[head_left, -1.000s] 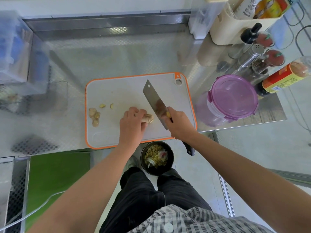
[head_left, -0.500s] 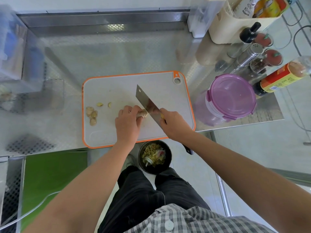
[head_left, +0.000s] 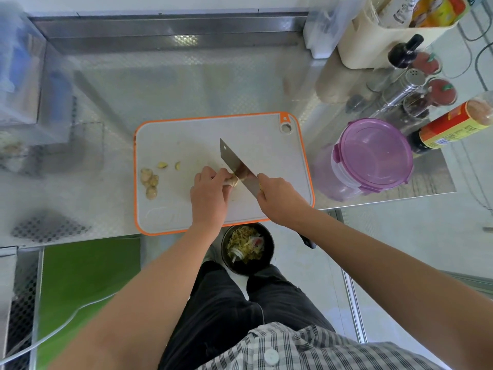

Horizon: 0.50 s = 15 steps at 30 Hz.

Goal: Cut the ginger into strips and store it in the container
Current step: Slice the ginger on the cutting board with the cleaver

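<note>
While left hand [head_left: 209, 194] half-hides ginger [head_left: 232, 180], right hand [head_left: 280, 198] covers knife handle [head_left: 309, 243].

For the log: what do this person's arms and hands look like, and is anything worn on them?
Both forearms are bare right to the frame edge, with no sleeves showing. The left hand and right hand wear no gloves, and no watch, ring or bracelet shows. Lower down are a grey-and-white checked shirt with a white button, and dark trousers.

Ginger pieces [head_left: 149, 180] are lying on the board [head_left: 184, 140] left of the left hand [head_left: 209, 196]; the container [head_left: 373, 153] is sitting right of the right hand [head_left: 280, 201].
</note>
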Motion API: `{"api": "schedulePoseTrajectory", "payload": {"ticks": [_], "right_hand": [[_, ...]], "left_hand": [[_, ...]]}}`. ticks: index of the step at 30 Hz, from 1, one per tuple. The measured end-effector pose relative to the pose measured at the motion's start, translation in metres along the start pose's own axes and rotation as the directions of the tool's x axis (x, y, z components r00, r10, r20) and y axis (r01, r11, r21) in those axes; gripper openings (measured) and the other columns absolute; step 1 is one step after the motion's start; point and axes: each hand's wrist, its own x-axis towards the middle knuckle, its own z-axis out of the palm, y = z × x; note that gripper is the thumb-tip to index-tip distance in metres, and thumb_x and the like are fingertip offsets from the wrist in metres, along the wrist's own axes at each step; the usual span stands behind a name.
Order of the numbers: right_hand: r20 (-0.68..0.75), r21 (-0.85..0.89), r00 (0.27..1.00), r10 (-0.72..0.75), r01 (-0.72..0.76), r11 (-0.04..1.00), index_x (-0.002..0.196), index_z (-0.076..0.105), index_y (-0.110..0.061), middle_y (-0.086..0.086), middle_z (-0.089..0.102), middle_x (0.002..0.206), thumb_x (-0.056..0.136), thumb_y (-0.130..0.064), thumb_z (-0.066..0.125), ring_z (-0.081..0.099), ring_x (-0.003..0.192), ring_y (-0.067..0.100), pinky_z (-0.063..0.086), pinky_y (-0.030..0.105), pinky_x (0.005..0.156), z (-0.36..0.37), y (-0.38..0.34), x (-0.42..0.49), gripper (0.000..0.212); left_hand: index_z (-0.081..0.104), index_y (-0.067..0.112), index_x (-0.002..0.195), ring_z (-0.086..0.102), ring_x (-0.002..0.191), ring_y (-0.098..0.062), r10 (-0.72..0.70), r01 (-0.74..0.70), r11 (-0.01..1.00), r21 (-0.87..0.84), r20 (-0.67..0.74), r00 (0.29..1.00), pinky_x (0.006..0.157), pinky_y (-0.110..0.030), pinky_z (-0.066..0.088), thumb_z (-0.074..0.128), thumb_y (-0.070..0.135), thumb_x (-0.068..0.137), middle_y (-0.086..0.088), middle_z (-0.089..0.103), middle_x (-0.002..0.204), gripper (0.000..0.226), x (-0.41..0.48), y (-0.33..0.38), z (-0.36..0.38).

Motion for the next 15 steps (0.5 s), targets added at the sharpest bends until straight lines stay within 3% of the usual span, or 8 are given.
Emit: {"api": "schedulePoseTrajectory", "payload": {"ticks": [3, 10, 15], "right_hand": [[0.015, -0.018, 1.000, 0.028, -0.027, 0.999, 0.088, 0.030, -0.011, 0.002, 0.033, 0.065, 0.094, -0.008, 0.038, 0.036, 0.062, 0.024, 0.023, 0.029, 0.047, 0.003, -0.002, 0.005, 0.010], [-0.024, 0.067, 0.998, 0.059, -0.058, 0.996, 0.089, 0.030, -0.013, 0.006, 0.041, 0.078, 0.096, -0.009, 0.039, 0.044, 0.071, 0.030, 0.036, 0.036, 0.061, 0.033, 0.003, 0.015, 0.011], [-0.092, 0.147, 0.996, 0.009, 0.005, 0.989, 0.090, 0.036, -0.011, 0.004, 0.041, 0.065, 0.095, -0.010, 0.040, 0.041, 0.063, 0.028, 0.030, 0.033, 0.056, 0.012, 0.002, 0.023, 0.007]], "left_hand": [[0.063, 0.011, 0.099, 0.049, 0.087, -0.031, 0.011, -0.011, 1.000, -0.024, -0.006, 1.000, 0.065, -0.046, 0.048, 0.067, 0.007, 0.083, -0.012, 0.051, 0.092, 0.016, 0.001, -0.001, 0.001], [0.064, 0.015, 0.098, 0.046, 0.086, -0.026, 0.024, -0.024, 0.996, -0.083, 0.001, 1.000, 0.067, -0.042, 0.046, 0.068, 0.008, 0.084, -0.006, 0.049, 0.090, 0.015, 0.001, -0.006, 0.000], [0.064, 0.013, 0.096, 0.046, 0.085, -0.027, 0.007, -0.007, 0.995, -0.101, -0.005, 1.000, 0.066, -0.041, 0.045, 0.070, 0.007, 0.082, -0.008, 0.051, 0.091, 0.016, 0.002, -0.005, 0.001]]}}
